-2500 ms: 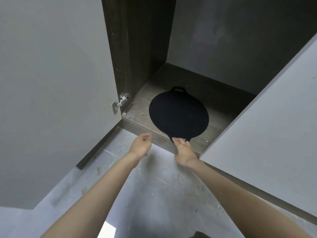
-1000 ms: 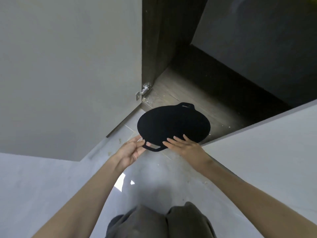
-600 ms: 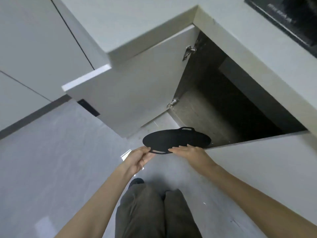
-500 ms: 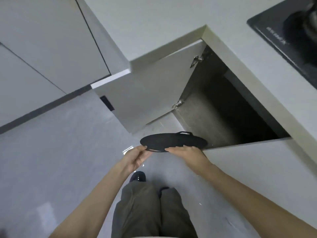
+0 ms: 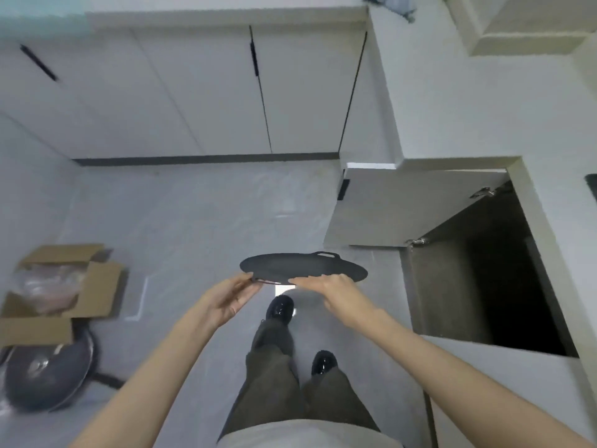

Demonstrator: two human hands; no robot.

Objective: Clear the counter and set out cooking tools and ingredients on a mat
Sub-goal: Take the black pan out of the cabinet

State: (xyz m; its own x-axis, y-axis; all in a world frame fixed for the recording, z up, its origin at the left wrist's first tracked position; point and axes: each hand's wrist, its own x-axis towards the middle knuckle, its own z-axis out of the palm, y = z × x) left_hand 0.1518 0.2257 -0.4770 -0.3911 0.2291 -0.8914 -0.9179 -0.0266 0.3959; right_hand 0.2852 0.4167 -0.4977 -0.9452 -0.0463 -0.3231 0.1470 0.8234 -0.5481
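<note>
A thin black round mat (image 5: 303,266) with a small loop handle at each end is held level in the air above the floor, in front of me. My left hand (image 5: 229,299) grips its near left edge, thumb on top and fingers underneath. My right hand (image 5: 336,291) holds the near right edge with its fingers laid over the top. The near handle is mostly hidden between my hands.
An open lower cabinet (image 5: 504,270) stands at the right with its door (image 5: 387,208) swung out. White countertop (image 5: 468,101) runs above it. On the floor at left sit a cardboard box (image 5: 61,289) and a dark wok with a lid (image 5: 45,373). My legs and black shoes are below.
The mat has come out of the cabinet and risen with both hands holding it. My view has pulled back and turned left, away from the cabinet, so the floor, box and wok now show.
</note>
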